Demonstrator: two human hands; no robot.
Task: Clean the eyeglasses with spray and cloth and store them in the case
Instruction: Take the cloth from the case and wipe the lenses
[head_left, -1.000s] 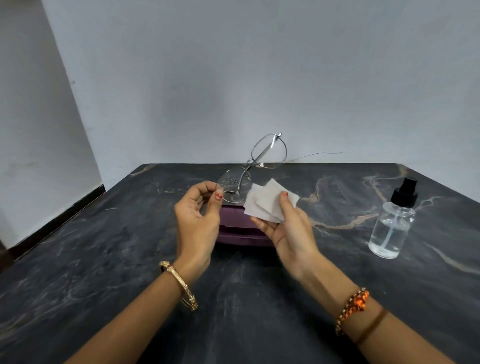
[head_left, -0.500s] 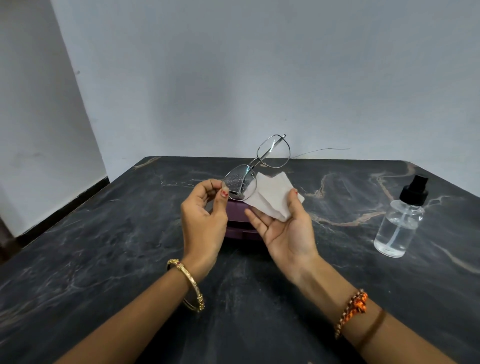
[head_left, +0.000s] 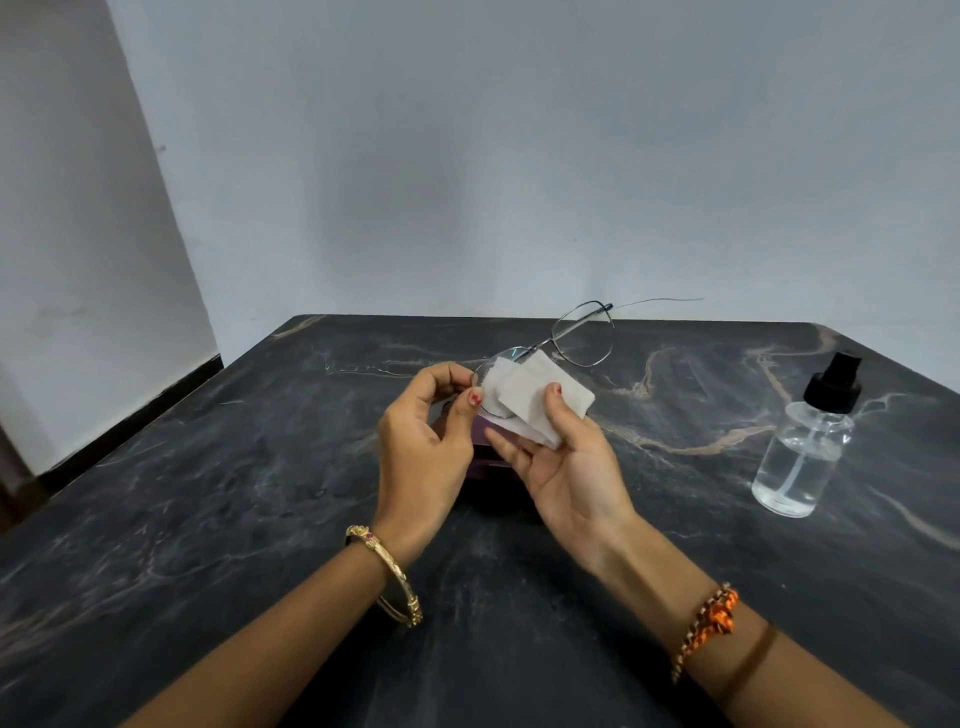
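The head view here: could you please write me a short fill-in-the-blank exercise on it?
1. The left hand pinches the ____ by one rim.
2. The right hand holds the white cloth against a ____.
3. The spray bottle stands on the person's ____ side of the table.

Missing words: eyeglasses; lens; right

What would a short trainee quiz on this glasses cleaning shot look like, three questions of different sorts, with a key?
1. True or false: the spray bottle is held in the right hand.
2. Which hand pinches the eyeglasses: A left hand, B right hand?
3. Fill in: the cloth covers one ____.

Key: 1 false, it stands on the table; 2 A; 3 lens.
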